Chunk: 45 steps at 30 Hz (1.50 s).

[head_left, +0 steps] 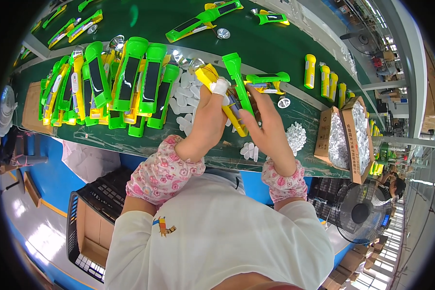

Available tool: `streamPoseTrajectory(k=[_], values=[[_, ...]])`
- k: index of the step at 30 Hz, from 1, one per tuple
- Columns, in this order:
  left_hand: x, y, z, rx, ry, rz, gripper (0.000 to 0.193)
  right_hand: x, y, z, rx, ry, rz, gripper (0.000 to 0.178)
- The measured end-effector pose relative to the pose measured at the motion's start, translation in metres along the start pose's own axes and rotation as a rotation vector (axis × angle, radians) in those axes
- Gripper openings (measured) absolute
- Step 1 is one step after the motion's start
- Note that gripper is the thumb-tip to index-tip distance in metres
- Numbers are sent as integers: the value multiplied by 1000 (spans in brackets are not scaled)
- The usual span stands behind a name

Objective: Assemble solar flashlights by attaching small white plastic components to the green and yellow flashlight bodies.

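Across the green worktop (285, 53), running from far left to near right, flashlight parts are laid out in stages. Biggest lot: a stack of green and yellow flashlight bodies (125, 82) with dark panels, piled at the left end near the front edge. Looks like the waiting or done batch, cannot tell which. More loose bodies lie along the far edge. A cardboard box (345, 137) of silvery reflector cups sits at the right front corner. A row of yellow-green upright pieces (324, 77) stands just behind that box. White plastic bits (186, 99) are scattered mid-worktop, just right of the stack; a smaller clump (296, 135) lies near the front edge by the right wrist. One loose silver reflector (283, 102) lies just beyond the right hand.

Hands are close together over the middle of the worktop, near the front edge. Left hand (205, 121), taped fingertip, is closed around a yellow flashlight half (210, 75). Right hand (268, 125) grips a green flashlight half (239, 79) set against the yellow one.

Judgement: this unit is mid-assembly, halves being mated, not yet closed. Plenty of reflectors and white bits are unused, so much of the run is left.
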State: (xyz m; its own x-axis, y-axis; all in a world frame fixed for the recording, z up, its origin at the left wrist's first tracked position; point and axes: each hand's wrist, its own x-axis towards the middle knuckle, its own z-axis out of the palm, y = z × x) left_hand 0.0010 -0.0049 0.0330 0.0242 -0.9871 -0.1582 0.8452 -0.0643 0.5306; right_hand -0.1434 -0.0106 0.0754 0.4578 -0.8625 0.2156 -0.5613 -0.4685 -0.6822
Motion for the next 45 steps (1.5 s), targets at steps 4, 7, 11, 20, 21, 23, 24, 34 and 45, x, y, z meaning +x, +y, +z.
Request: streamPoseTrajectory(k=[4, 7, 11, 20, 21, 23, 24, 34, 45], values=[[2, 1, -2, -10, 96, -7, 24, 10, 7, -6, 119, -25, -71, 41], [6, -5, -9, 6, 96, 23, 23, 13, 10, 0, 195, -59, -24, 39], [16, -18, -14, 102, 133, 74, 23, 10, 5, 26, -148, 157, -105, 39], [11, 13, -18, 44, -83, -170, 39, 8, 19, 10, 244, 33, -10, 39], [12, 9, -22, 150, -128, -124, 43, 8, 19, 10, 267, 29, 1, 39], [12, 1, -29, 258, -170, -79, 47, 5, 16, 13, 205, 59, -17, 40], [11, -2, -32, 252, -169, -84, 52, 3, 13, 16, 143, 86, -37, 40], [6, -12, -32, -22, -222, -58, 52, -7, 4, 39, -213, 123, 4, 50], [18, 29, -31, 267, -114, 76, 40, -21, 20, 52, -49, 135, -228, 60]])
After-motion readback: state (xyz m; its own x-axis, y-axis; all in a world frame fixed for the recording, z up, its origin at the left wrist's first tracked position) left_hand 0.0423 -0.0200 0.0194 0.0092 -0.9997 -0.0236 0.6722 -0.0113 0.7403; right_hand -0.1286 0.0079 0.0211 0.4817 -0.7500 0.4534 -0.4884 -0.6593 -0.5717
